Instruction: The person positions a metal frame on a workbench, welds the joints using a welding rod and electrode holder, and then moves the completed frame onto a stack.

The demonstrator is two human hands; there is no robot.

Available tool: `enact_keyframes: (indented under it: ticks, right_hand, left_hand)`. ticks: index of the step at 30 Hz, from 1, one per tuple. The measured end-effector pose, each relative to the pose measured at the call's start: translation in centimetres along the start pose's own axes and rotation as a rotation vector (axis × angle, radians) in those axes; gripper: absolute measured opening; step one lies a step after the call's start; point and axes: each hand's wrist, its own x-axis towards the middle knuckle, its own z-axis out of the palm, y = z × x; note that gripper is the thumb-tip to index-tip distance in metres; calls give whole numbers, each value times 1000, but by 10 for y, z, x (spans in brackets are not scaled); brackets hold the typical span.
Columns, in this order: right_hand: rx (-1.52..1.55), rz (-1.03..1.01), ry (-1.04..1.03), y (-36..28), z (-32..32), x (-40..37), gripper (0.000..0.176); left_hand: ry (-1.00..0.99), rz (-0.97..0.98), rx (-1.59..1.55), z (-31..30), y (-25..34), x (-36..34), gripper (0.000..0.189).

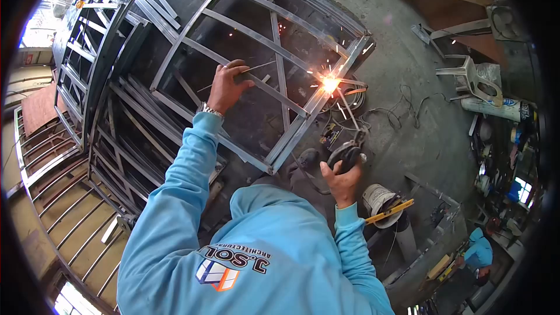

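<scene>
My right hand (343,182) grips a black welding electrode holder (348,154). From its jaws a welding rod (349,111) runs up to a bright arc (330,84) on the edge bar of a welded metal frame (251,32). Sparks spray around that spot, and glare hides the joint. My left hand (230,86) is closed over one of the frame's crossbars, with a thin rod (261,66) sticking out on both sides of the fingers. A metal-banded watch (210,108) is on the left wrist.
More metal frames (87,64) and long bars (146,116) are stacked at left. Cable (402,111) loops over the floor at right. A white bucket (379,198) with a yellow level (389,212) stands near my right forearm. Another person (479,249) is at lower right.
</scene>
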Motion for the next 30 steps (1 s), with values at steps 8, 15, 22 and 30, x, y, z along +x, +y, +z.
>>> enact_keyframes:
  ticks: [8,15,22,30]
  right_hand:
    - [-78,-87,-21,-4,-6,5,65]
    - [-95,-83,-11,1,-4,7,66]
    - [-74,-141,29,-3,1,9,54]
    - [-78,-7,-36,-3,-2,9,70]
  left_hand:
    - [1,-39,-30,3,-4,0,49]
    - [-11,-68,-39,1,2,-1,50]
    - [25,-6,46,2,-2,1,48]
    - [47,11,73,7,-9,1,48]
